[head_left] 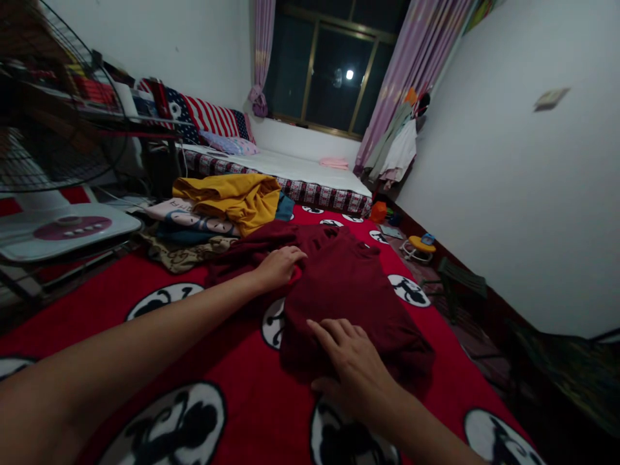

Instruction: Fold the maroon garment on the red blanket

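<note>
While the dark red shirt (349,284) is lying on the red blanket (252,394), the right hand (356,365) is resting on its near edge with the grip spread and the palm facing down. The left hand (279,268) is touching the shirt farther up on its left side, but I cannot tell if that grip is pinching the cloth. A yellow cloth (242,194) is sitting on top of a pile of clothes (194,223), past the left hand.
</note>
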Tool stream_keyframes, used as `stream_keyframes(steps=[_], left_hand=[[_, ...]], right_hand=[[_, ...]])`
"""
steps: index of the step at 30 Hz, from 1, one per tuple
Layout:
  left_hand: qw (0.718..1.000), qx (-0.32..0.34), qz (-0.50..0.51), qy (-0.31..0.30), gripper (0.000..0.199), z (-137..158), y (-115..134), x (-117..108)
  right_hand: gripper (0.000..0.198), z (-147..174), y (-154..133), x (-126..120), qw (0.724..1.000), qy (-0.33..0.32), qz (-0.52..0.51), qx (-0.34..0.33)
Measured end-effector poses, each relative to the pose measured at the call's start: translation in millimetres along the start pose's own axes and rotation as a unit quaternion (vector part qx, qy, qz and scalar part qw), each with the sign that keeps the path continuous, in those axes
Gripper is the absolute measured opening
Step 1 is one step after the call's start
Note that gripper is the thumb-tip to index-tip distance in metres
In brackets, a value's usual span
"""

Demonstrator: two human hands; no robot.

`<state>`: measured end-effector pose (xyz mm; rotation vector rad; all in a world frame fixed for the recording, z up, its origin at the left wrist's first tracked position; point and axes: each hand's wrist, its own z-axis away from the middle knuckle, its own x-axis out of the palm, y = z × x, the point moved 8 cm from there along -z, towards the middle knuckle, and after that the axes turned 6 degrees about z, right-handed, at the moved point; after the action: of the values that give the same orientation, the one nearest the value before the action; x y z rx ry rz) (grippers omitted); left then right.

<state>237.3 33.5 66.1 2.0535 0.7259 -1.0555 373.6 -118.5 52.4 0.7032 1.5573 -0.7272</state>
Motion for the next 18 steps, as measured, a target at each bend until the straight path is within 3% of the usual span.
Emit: stream_keyframes(steps=[3,5,8,10,12,14,16,18], left_hand=[[0.999,0.003,-0.018,-0.041,0.04,-24,-12,15],[0.996,0.015,-0.031,-0.078,0.037,-34,-15,27],[0.995,0.01,-0.014,-0.099,0.033,-41,-19,39],[0.996,-0.009,0.011,-0.089,0.031,-43,-23,41],[0.996,-0.02,0.035,-0.083,0.027,-44,-25,39],[0.995,-0.019,0.059,-0.083,0.022,-44,-27,31],[0.991,-0.034,0.113,-0.065,0.017,-45,-32,14],[0.976,-0.08,0.201,-0.016,0.015,-48,-45,-13]], right_hand=[[0.081,-11,-12,-6,0.998,0.048,0.028,0.003],[0.075,-19,-27,-10,0.996,0.064,0.055,-0.04],[0.045,-30,-41,1,0.991,0.013,0.093,-0.09],[0.02,-33,-33,11,0.993,-0.022,0.092,-0.074],[0.007,-31,-17,11,0.999,-0.013,0.033,-0.038],[0.006,-25,8,-4,0.993,0.049,-0.104,0.018],[0.012,-16,40,-26,0.943,0.136,-0.289,0.093],[0.015,-7,68,-48,0.843,0.23,-0.46,0.159]])
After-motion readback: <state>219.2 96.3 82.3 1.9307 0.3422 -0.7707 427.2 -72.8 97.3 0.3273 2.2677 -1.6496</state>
